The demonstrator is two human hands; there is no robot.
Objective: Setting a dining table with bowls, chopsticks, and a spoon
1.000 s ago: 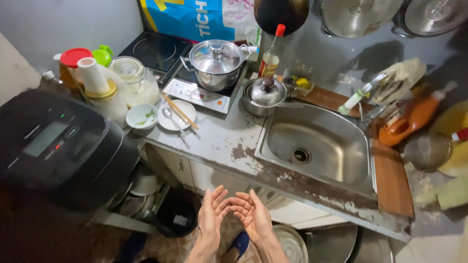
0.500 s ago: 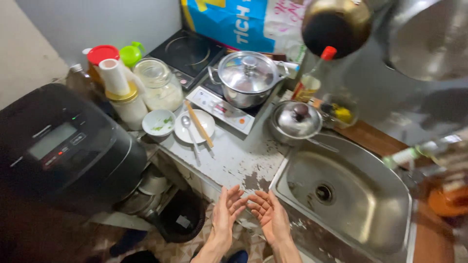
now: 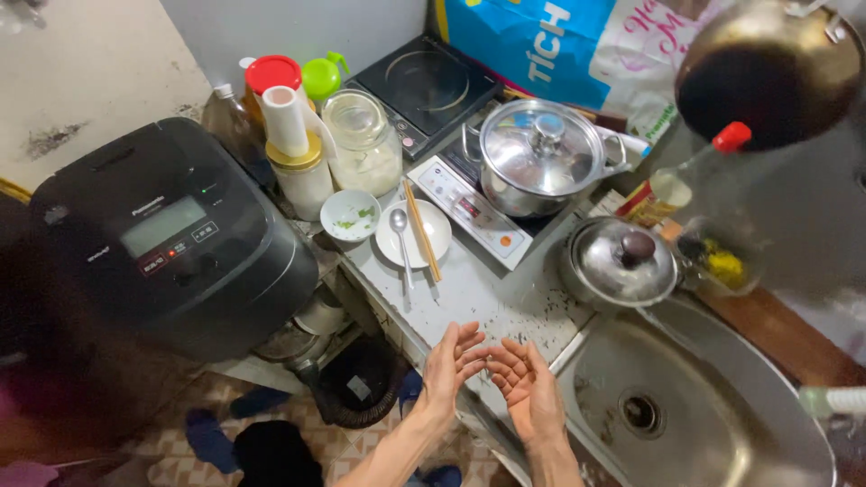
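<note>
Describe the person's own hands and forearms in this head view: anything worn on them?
Both are bare. The left hand and right hand carry no gloves, and no rings, watch or bracelet show on them. The forearms below are uncovered too, with no sleeve reaching as far as the picture shows. No marks or bandages are apparent.

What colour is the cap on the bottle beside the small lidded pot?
Red; the bottle cap shows clearly in the head view.
</note>
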